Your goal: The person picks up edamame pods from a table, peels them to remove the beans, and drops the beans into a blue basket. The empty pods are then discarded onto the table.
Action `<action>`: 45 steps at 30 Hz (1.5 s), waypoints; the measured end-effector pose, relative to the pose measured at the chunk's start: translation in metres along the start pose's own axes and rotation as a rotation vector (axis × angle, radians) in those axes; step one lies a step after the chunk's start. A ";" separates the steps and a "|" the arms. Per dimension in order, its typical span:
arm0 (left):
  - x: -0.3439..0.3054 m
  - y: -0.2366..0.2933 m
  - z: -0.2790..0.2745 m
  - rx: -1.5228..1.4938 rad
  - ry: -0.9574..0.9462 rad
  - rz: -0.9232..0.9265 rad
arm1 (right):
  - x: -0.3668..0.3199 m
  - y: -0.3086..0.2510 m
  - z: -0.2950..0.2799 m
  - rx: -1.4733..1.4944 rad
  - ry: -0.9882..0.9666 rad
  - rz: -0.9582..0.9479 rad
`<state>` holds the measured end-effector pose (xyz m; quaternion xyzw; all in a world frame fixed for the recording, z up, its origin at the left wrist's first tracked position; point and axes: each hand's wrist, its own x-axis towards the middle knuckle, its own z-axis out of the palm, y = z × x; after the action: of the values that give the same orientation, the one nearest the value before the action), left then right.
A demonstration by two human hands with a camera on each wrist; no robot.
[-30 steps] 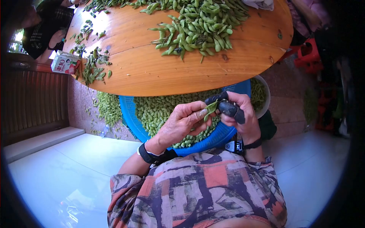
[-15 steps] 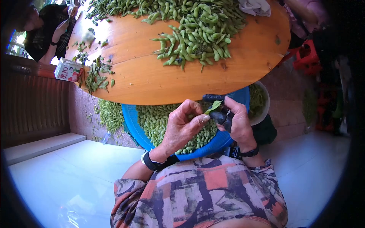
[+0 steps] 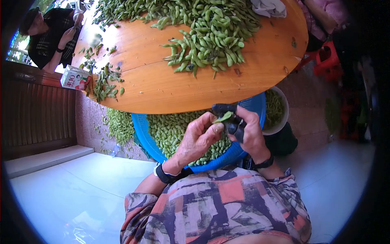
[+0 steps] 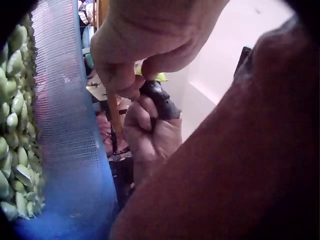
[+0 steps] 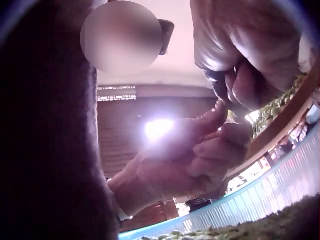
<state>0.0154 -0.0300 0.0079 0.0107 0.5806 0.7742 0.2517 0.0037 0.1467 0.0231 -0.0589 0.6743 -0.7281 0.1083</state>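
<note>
Over a blue basket (image 3: 142, 134) of shelled beans (image 3: 166, 136), both hands meet at one green pod (image 3: 223, 117). My left hand (image 3: 197, 138) pinches the pod's near end between thumb and forefinger. Black coverings wrap the thumb and forefinger of my right hand (image 3: 250, 132), which grips the other end. In the left wrist view a yellow-green bit of the pod (image 4: 159, 76) shows between the left hand (image 4: 155, 40) and the right hand (image 4: 155, 130). The right wrist view has the left hand (image 5: 180, 160) touching the right hand (image 5: 245, 50), the pod mostly hidden.
A wooden table (image 3: 154, 89) carries a heap of pods (image 3: 211, 32), a white cloth (image 3: 269, 7), leafy scraps (image 3: 106, 83) and a drink carton (image 3: 75, 78). A pale bucket (image 3: 284, 118) stands right of the basket. Husks (image 3: 121, 124) lie on the floor. Other people sit across the table.
Both hands have shifted slightly left with the pod since half a second ago. The pod has turned flatter between the fingers, and the head view has moved a little.
</note>
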 end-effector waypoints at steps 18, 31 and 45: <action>0.009 0.001 0.003 -0.112 -0.087 -0.138 | -0.004 0.008 0.000 -0.385 0.096 -0.150; 0.011 -0.008 -0.002 -0.467 -0.162 -0.282 | -0.009 0.006 -0.016 0.309 0.098 0.214; 0.064 0.114 -0.081 1.155 0.218 0.639 | -0.047 0.008 -0.150 -1.100 0.640 0.288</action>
<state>-0.1084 -0.0991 0.0666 0.2368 0.8923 0.3722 -0.0963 0.0151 0.3028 0.0058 0.2048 0.9486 -0.2364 -0.0474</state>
